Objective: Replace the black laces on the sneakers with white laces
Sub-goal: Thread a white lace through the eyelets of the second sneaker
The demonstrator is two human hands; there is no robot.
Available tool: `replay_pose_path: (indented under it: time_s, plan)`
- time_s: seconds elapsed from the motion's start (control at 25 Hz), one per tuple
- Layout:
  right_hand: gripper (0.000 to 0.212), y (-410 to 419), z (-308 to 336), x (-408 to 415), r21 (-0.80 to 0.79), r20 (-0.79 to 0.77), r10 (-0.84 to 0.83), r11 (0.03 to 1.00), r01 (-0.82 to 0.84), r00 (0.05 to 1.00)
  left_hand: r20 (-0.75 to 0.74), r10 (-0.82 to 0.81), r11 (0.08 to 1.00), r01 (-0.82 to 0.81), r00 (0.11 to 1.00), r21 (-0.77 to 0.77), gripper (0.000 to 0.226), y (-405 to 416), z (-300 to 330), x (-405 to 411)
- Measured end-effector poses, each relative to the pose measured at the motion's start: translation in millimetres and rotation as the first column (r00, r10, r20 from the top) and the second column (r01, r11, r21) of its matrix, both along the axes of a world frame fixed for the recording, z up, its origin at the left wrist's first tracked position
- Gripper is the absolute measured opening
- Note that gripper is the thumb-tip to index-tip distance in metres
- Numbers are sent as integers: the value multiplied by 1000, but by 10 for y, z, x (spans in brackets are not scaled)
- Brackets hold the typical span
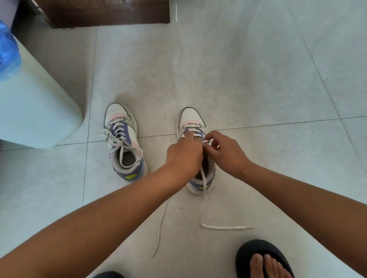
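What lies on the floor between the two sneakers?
Head view: only bare tiled floor between the left sneaker and the right sneaker; the left hand overhangs it.

Bright even daylight, soft faint shadows, pale glare streak on floor tiles (177,11), wide-angle bending at edges, sharp focus

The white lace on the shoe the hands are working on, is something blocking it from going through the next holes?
Nothing visible blocks it. The right hand pinches the white lace beside the shoe, and the left hand rests on the tongue. The next holes are hidden under the fingers, so I cannot tell about those.
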State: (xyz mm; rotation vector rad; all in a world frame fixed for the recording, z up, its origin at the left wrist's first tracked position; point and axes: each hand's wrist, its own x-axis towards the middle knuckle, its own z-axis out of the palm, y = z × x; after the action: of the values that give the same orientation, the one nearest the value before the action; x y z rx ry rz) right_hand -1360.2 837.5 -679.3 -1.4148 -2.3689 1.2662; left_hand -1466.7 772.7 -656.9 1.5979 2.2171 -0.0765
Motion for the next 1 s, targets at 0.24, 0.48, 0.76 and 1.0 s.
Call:
replay_pose_path:
  time_s: [0.24, 0.48, 0.76, 1.0]
  plan:
    - [15, 135, -55, 23, -234, -35, -152, 962, 140, 988, 65, 102, 994, -104, 993, 26, 33, -39, -164, 10]
    - [17, 192, 28, -23, 31, 17, 150, 988, -150, 989, 220, 171, 981, -188, 960, 55, 30, -202, -66, 20]
    - [8, 269, 53, -59, 12, 133, 67, 998, -69, 989, 185, 157, 982, -173, 970, 73, 29, -241, -75, 9]
    - [17, -32, 82, 13, 31, 199, 220, 973, -230, 955, 485, 239, 949, -308, 841, 67, 17, -236, -89, -45]
